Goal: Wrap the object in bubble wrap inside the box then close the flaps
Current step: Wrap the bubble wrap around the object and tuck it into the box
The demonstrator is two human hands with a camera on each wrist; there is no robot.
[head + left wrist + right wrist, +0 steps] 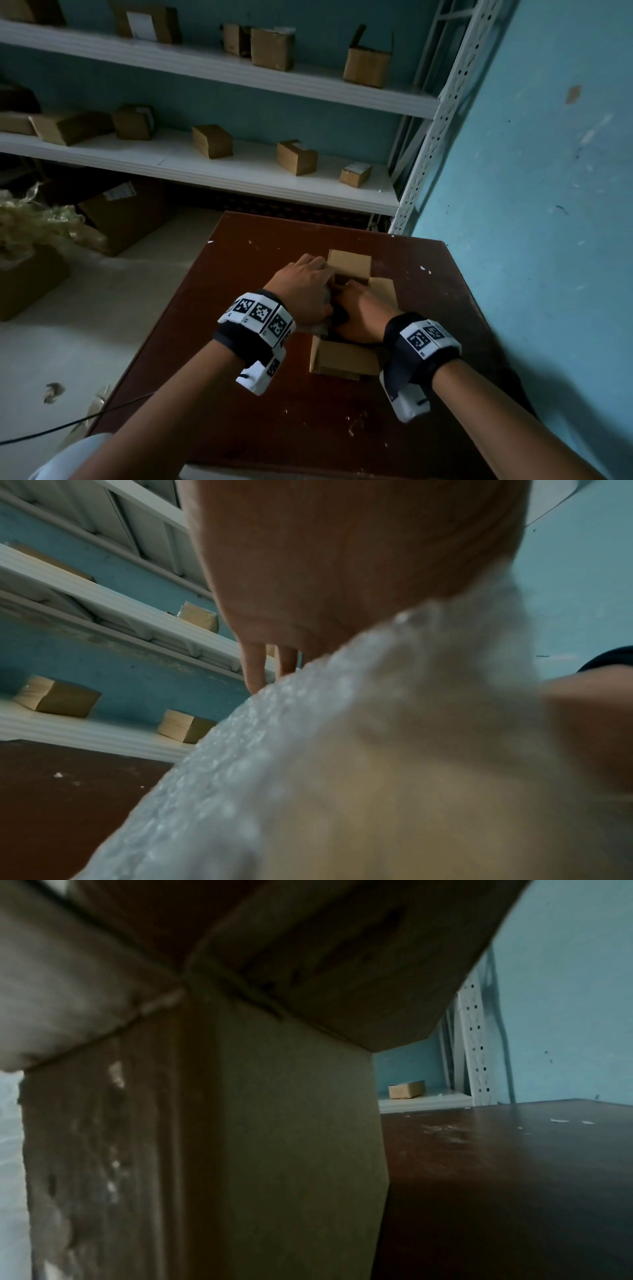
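Observation:
A small cardboard box (342, 358) stands on the dark brown table (274, 428) with its flaps folded outward; the far flap (349, 265) stands up. Both hands reach into its opening. My left hand (308, 284) lies over the bubble wrap (308, 750), palm on it, with straight fingers (253, 669) pointing down past it. A pale edge of the wrap (323, 328) shows below that wrist. My right hand (363, 313) dips in from the right, its fingers hidden inside. The right wrist view shows only the box's outer wall (291, 1137). The wrapped object is hidden.
White metal shelves (239, 171) behind the table hold several small cardboard boxes. A blue wall (548, 171) runs close along the table's right edge. Crumpled plastic (30, 219) and larger cartons sit on the floor to the left, and a black cable (68, 425) trails there.

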